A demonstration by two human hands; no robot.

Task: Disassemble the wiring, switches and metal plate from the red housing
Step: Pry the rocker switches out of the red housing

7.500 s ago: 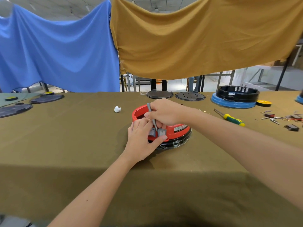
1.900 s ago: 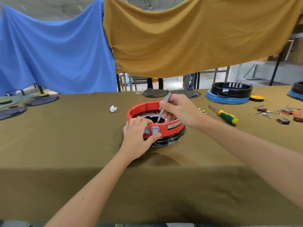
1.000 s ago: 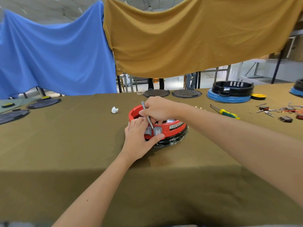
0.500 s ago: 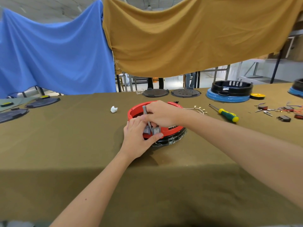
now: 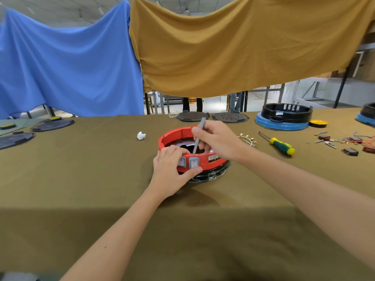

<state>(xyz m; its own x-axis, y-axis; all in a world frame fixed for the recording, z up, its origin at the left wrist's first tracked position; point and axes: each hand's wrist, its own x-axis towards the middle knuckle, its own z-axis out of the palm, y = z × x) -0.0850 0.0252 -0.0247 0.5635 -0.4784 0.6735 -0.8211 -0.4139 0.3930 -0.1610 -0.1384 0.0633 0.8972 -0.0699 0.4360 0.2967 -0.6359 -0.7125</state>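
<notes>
Two grey switches point(image 5: 189, 162) sit in the front wall of the red housing point(image 5: 174, 134), mid-table on an olive cloth point(image 5: 81, 179). The left hand point(image 5: 169, 171) grips that wall, thumb under one switch. The right hand point(image 5: 217, 139) pinches a grey tool point(image 5: 198, 136), tip behind the switches. The housing's label point(image 5: 214, 157) is illegible. A green-yellow screwdriver point(image 5: 278, 143) lies right of the housing.

We are in a workshop (industrial hall): cloth-covered workbench point(image 5: 85, 179), screwdriver point(image 5: 278, 143), loose wired parts point(image 5: 345, 139), stripped housings point(image 5: 284, 116).
</notes>
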